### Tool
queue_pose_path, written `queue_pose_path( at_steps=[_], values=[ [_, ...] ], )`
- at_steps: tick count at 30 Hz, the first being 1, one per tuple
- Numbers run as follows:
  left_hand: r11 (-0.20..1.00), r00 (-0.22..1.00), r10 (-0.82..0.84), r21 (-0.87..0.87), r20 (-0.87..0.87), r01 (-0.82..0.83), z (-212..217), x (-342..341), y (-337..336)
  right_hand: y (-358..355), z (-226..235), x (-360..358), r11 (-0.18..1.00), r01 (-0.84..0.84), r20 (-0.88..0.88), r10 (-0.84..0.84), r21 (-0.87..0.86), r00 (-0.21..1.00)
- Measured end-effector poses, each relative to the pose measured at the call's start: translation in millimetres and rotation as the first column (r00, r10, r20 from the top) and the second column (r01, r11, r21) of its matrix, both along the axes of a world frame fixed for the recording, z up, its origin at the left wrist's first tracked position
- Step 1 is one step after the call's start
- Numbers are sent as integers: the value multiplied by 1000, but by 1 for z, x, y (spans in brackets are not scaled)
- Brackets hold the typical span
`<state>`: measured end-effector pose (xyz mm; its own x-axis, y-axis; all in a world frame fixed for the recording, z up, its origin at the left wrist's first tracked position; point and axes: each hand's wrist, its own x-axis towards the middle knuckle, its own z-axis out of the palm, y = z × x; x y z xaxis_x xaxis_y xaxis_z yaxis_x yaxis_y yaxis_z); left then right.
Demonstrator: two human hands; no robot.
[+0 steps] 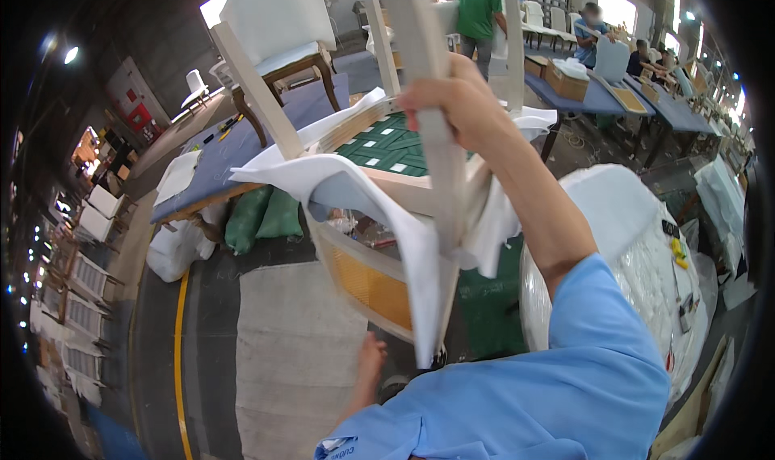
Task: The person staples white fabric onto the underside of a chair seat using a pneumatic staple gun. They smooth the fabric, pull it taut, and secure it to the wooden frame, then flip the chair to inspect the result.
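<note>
An upside-down wooden chair frame [395, 184] fills the middle, its bare pale legs pointing up. Green webbing [383, 141] crosses the underside of its seat, and white padding fabric [379, 197] hangs loose around the edges. A woven cane panel [371, 286] shows in the lowered backrest. My right hand [464, 105] is closed round the nearest leg, which is blurred. Lower down, my left hand [373, 357] is beside the backrest, apart from it, with its partly bent fingers loosely spread and nothing visible in them.
A blue-covered table [210, 177] with a white-upholstered chair [282, 40] stands at the left. Green sacks [262, 222] lie beneath it. To the right, a plastic-wrapped bundle [622, 274] carries small tools. A pale mat [291, 331] covers the floor. Other people work at the back.
</note>
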<state>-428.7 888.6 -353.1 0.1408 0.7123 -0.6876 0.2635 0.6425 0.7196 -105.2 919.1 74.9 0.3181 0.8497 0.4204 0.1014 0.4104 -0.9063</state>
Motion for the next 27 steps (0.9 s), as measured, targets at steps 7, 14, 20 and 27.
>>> queue_pose_path(
  at_steps=[7, 14, 20, 27],
  values=[
    [121, 915, -113, 920, 387, -374, 217, 67, 273, 0, -3, 90, 993, 118, 59, -119, 17, 991],
    [558, 706, -408, 770, 579, -309, 317, 269, 465, 65, -25, 181, 972, 197, 92, -186, -127, 978],
    [659, 568, -408, 661, 715, -359, 321, 389, 536, 127, -48, 277, 952, 306, 65, -306, 9, 950],
    [500, 564, -587, 808, 580, -311, 347, 492, 523, 114, -63, 329, 512, 839, -13, -852, 183, 523]
  ],
)
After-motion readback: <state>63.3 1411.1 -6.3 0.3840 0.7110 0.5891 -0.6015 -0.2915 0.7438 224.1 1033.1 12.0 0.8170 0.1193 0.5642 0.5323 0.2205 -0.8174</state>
